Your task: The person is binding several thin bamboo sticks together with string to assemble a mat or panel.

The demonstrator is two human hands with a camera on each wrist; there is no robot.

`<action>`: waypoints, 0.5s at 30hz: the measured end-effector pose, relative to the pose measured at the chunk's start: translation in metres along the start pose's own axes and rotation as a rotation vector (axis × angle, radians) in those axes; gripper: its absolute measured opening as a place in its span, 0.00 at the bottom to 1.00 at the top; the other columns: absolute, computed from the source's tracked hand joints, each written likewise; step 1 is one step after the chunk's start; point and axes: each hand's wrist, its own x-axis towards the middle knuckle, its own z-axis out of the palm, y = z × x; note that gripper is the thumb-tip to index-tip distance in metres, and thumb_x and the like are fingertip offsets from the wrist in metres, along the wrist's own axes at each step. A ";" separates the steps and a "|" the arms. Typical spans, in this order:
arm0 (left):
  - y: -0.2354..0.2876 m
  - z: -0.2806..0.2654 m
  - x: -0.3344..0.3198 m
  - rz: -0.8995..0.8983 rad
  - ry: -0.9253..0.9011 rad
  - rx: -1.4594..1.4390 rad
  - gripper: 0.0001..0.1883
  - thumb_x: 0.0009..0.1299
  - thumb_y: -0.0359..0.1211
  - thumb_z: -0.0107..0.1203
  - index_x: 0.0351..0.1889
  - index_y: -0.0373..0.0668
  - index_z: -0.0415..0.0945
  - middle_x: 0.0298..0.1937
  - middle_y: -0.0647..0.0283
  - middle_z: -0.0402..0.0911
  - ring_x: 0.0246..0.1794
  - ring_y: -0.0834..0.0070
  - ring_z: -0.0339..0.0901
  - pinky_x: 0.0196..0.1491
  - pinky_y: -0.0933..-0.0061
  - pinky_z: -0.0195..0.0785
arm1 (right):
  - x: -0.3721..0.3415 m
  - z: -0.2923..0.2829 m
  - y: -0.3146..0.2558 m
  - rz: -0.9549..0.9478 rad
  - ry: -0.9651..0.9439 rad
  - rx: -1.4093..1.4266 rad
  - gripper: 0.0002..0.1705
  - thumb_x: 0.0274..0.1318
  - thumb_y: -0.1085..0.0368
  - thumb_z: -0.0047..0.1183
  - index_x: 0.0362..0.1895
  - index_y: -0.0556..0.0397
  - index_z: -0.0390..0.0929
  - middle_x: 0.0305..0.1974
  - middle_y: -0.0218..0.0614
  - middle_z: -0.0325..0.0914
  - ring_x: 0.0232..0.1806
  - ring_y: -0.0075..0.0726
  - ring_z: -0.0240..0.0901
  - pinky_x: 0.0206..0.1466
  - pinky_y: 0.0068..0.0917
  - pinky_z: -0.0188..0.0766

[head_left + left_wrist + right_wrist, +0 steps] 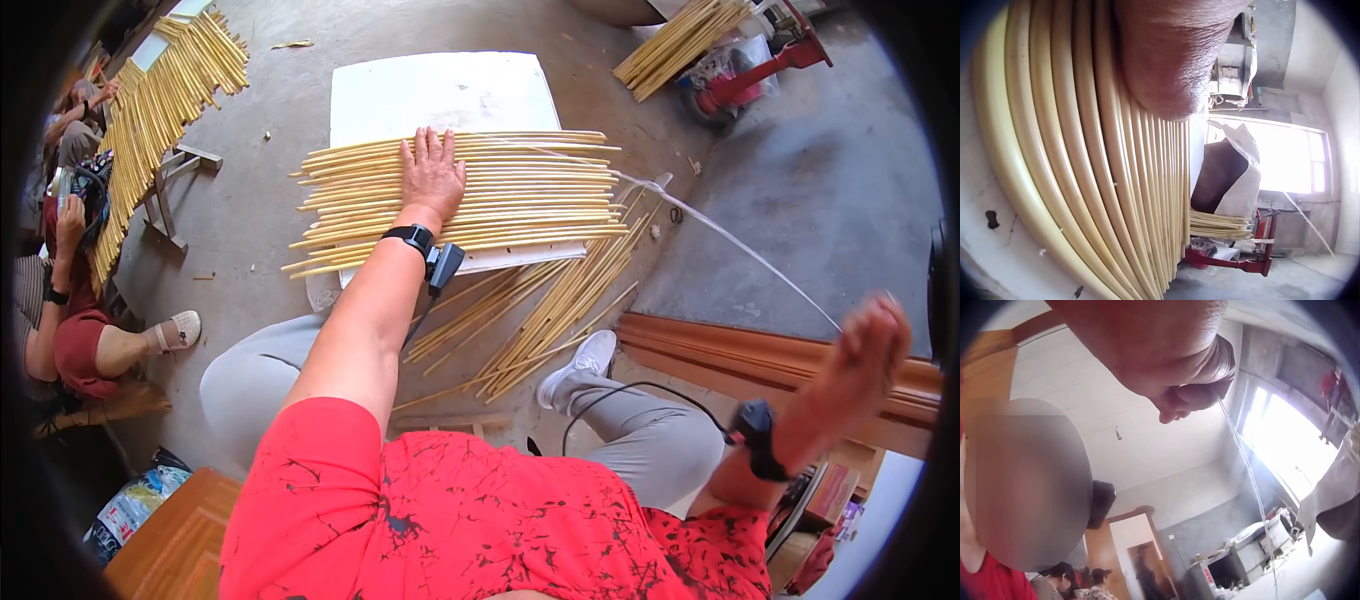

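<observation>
A row of thin yellow sticks [520,185] lies side by side on a white board [440,95]. The left hand [433,185] rests flat on them with fingers stretched out; the left wrist view has that hand [1172,56] against the sticks [1085,150]. Out to the right, the right hand [868,350] is raised and curled round the end of a white string [740,245], which runs taut from the right side of the sticks. In the right wrist view the string [1250,475] leaves the curled fingers of the right hand [1179,375].
Loose sticks [560,310] lie on the floor below the board. At the left, another row of sticks [160,120] rests on a stand, with seated people beside it. A wooden frame edge [760,360] is at the right, a stick bundle [680,45] at the back right.
</observation>
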 end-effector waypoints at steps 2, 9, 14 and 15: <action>-0.001 0.002 0.001 0.004 0.006 0.000 0.29 0.69 0.46 0.33 0.67 0.45 0.46 0.69 0.54 0.46 0.70 0.61 0.37 0.67 0.53 0.27 | 0.003 -0.056 -0.033 -0.087 0.073 0.034 0.07 0.57 0.70 0.46 0.38 0.62 0.71 0.28 0.32 0.63 0.23 0.19 0.49 0.24 0.14 0.49; 0.000 0.004 0.000 0.001 0.014 0.007 0.30 0.69 0.46 0.31 0.67 0.46 0.44 0.70 0.55 0.42 0.71 0.61 0.34 0.68 0.54 0.25 | -0.049 -0.067 -0.080 -0.171 -0.006 -0.191 0.11 0.56 0.64 0.49 0.29 0.60 0.67 0.24 0.29 0.53 0.21 0.18 0.47 0.21 0.14 0.43; 0.003 -0.003 0.005 -0.036 -0.087 0.059 0.30 0.70 0.47 0.30 0.68 0.46 0.43 0.70 0.55 0.41 0.71 0.61 0.33 0.68 0.54 0.24 | -0.075 -0.043 -0.062 0.132 -0.084 0.077 0.13 0.51 0.63 0.55 0.30 0.58 0.67 0.27 0.33 0.58 0.18 0.18 0.51 0.17 0.10 0.48; 0.002 -0.002 0.003 -0.035 -0.073 0.059 0.30 0.69 0.47 0.30 0.68 0.46 0.44 0.69 0.54 0.42 0.71 0.61 0.35 0.68 0.54 0.25 | -0.077 -0.047 -0.066 0.120 -0.066 0.166 0.13 0.50 0.64 0.56 0.29 0.58 0.67 0.27 0.34 0.58 0.17 0.18 0.52 0.17 0.11 0.48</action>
